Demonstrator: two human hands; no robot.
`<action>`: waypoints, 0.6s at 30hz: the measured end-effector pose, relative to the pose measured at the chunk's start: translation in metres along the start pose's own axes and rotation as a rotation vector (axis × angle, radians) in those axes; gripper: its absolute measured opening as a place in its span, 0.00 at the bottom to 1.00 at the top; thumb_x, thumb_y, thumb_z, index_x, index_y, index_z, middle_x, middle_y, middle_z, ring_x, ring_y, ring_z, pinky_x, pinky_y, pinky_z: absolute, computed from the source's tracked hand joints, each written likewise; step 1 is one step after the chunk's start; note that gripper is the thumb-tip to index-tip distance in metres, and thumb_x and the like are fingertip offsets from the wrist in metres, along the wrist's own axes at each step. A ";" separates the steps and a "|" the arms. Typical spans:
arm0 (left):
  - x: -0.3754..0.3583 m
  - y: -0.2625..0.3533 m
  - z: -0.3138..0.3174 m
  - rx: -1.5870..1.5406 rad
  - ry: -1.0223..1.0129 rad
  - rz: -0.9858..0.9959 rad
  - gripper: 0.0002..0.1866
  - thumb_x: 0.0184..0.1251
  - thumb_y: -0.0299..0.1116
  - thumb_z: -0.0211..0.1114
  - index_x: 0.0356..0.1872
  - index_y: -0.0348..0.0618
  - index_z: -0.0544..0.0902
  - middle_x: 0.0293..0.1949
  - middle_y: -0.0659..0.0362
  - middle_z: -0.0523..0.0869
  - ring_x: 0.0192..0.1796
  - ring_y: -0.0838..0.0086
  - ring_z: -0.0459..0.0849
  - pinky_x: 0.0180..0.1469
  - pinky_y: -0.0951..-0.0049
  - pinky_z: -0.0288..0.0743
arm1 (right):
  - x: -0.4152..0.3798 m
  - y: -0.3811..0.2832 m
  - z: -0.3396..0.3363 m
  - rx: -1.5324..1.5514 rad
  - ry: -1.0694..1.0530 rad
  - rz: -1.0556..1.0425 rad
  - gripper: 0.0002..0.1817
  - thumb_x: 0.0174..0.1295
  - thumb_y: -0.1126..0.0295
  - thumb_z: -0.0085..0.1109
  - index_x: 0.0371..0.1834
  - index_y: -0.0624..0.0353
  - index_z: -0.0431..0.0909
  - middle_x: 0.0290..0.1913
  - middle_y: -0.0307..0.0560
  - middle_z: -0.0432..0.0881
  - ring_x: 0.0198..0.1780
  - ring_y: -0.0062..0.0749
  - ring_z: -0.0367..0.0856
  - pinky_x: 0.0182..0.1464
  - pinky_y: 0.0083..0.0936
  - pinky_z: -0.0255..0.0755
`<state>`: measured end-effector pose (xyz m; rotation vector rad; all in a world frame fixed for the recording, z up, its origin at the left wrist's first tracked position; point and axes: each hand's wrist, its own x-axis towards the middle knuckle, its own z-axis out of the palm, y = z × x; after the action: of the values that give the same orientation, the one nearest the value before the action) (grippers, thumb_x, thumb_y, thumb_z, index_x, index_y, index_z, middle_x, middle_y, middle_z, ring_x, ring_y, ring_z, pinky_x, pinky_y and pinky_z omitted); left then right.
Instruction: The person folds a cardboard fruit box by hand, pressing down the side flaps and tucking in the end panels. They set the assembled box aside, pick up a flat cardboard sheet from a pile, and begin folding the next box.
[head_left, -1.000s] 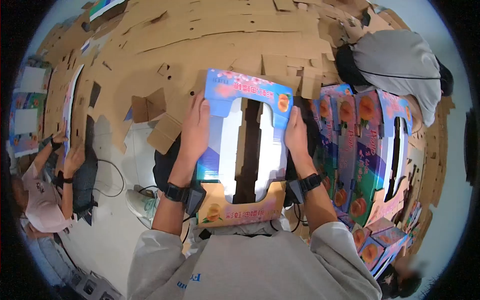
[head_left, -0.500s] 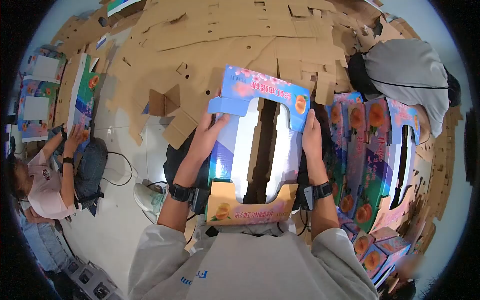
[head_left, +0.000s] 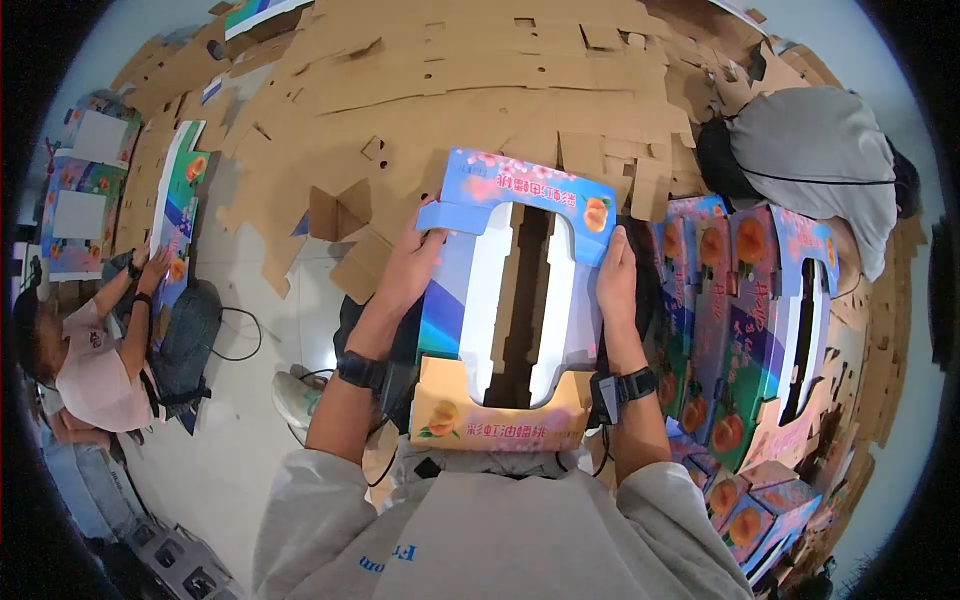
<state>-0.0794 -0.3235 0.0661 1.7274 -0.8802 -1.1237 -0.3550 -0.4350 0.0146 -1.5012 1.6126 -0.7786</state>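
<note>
A printed fruit box (head_left: 450,310) with a blue and pink far end and an orange near end rests at my lap, its long open slot facing up. My left hand (head_left: 408,265) grips its far left corner, beside a folded blue flap. Against the far right side, my right hand (head_left: 617,285) presses with fingers together, the thumb near the rim. Both wrists wear dark bands. The fingers on the outer sides of the box are partly hidden.
Folded boxes (head_left: 750,330) stand in a row at my right, with more below. Flat cardboard (head_left: 450,90) covers the floor ahead. A co-worker (head_left: 100,375) handles a printed sheet (head_left: 175,220) at the left; another person (head_left: 815,140) bends at the upper right.
The box's far end has lowered slightly towards me, and both hands have shifted a little with it. The view has moved slightly.
</note>
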 end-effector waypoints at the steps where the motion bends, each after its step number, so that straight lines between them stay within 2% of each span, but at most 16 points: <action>1: -0.001 -0.001 0.001 0.007 0.024 -0.023 0.30 0.84 0.38 0.60 0.80 0.40 0.67 0.67 0.53 0.81 0.68 0.69 0.78 0.69 0.66 0.71 | -0.001 -0.005 -0.001 -0.002 -0.003 -0.003 0.35 0.86 0.46 0.32 0.72 0.67 0.75 0.64 0.74 0.81 0.69 0.65 0.79 0.69 0.43 0.72; 2: -0.001 -0.002 0.002 0.013 0.048 -0.046 0.30 0.83 0.39 0.61 0.80 0.41 0.67 0.66 0.52 0.81 0.67 0.69 0.78 0.68 0.65 0.72 | -0.003 -0.007 -0.003 -0.008 -0.004 -0.003 0.35 0.86 0.46 0.32 0.72 0.67 0.75 0.64 0.74 0.81 0.69 0.66 0.79 0.69 0.44 0.72; 4: 0.001 -0.026 0.009 -0.070 0.133 0.053 0.29 0.82 0.39 0.63 0.78 0.42 0.69 0.65 0.49 0.83 0.65 0.68 0.80 0.64 0.64 0.74 | -0.002 0.004 -0.002 0.016 -0.021 0.023 0.35 0.86 0.46 0.32 0.72 0.67 0.75 0.64 0.74 0.81 0.69 0.65 0.79 0.69 0.43 0.72; 7: -0.005 -0.021 0.013 0.128 0.378 0.163 0.17 0.80 0.40 0.64 0.60 0.42 0.81 0.55 0.48 0.83 0.59 0.61 0.82 0.62 0.61 0.75 | -0.002 0.013 -0.002 0.033 -0.005 -0.005 0.35 0.86 0.47 0.33 0.72 0.69 0.74 0.65 0.73 0.81 0.69 0.64 0.79 0.69 0.43 0.72; 10: -0.012 -0.007 -0.009 0.809 0.361 0.530 0.14 0.77 0.40 0.65 0.50 0.40 0.81 0.45 0.46 0.84 0.53 0.54 0.85 0.54 0.57 0.80 | -0.002 0.019 -0.001 0.037 -0.006 -0.016 0.35 0.86 0.47 0.33 0.72 0.70 0.74 0.65 0.72 0.81 0.69 0.63 0.79 0.69 0.43 0.72; 13: -0.021 0.019 -0.003 1.013 0.272 0.511 0.12 0.75 0.38 0.65 0.45 0.39 0.79 0.42 0.46 0.84 0.47 0.46 0.86 0.46 0.52 0.82 | -0.003 0.012 -0.001 0.070 -0.042 0.019 0.35 0.86 0.47 0.33 0.71 0.70 0.74 0.65 0.72 0.81 0.69 0.63 0.79 0.68 0.43 0.72; 18: -0.020 0.022 -0.002 0.955 0.224 0.500 0.11 0.77 0.38 0.63 0.43 0.39 0.79 0.42 0.47 0.85 0.44 0.45 0.87 0.43 0.49 0.82 | -0.009 0.007 0.000 0.041 -0.013 0.030 0.34 0.86 0.48 0.33 0.69 0.70 0.75 0.65 0.72 0.82 0.69 0.64 0.79 0.68 0.44 0.72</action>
<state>-0.0870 -0.3134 0.0929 2.1035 -1.7458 -0.1309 -0.3587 -0.4251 0.0103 -1.4468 1.5968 -0.7791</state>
